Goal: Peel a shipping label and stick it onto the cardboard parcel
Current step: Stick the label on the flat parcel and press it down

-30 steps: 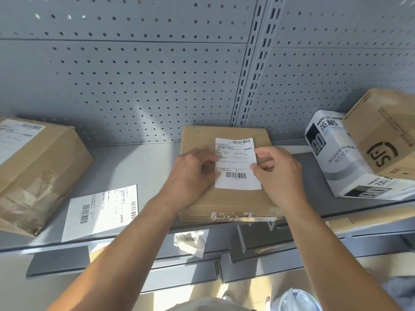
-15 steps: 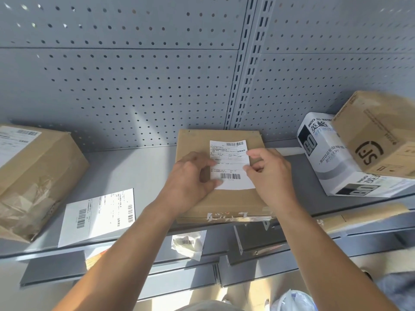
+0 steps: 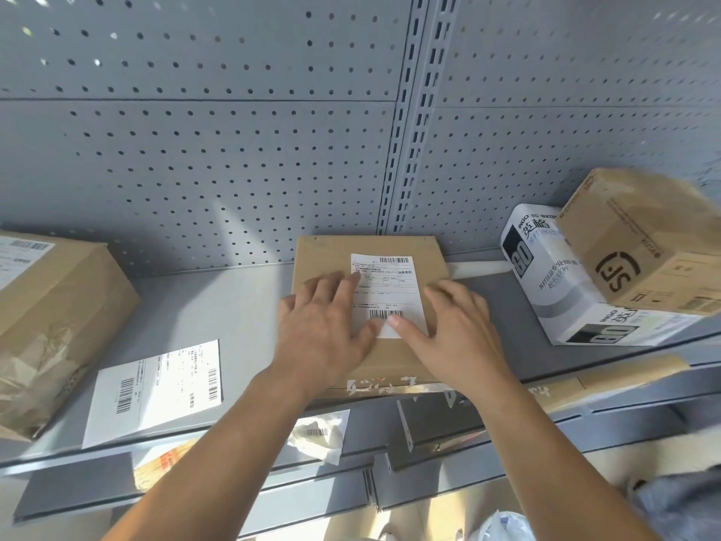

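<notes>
A flat brown cardboard parcel (image 3: 324,253) lies on the grey shelf, against the pegboard back. A white shipping label (image 3: 390,283) with barcodes lies flat on the parcel's top. My left hand (image 3: 324,329) rests palm down on the parcel, fingers spread, its fingertips on the label's left edge and its thumb on the lower part. My right hand (image 3: 456,333) lies flat to the right, thumb tip on the label's bottom edge. Neither hand grips anything.
A second label sheet (image 3: 156,388) lies on the shelf (image 3: 218,306) to the left, beside a large brown box (image 3: 54,314). To the right stand a white printed carton (image 3: 558,283) and a tilted brown box (image 3: 655,244). Crumpled backing paper (image 3: 320,435) sits below the shelf edge.
Both hands went from pinching the label's sides to lying flat with spread fingers. The label now lies down on the parcel top.
</notes>
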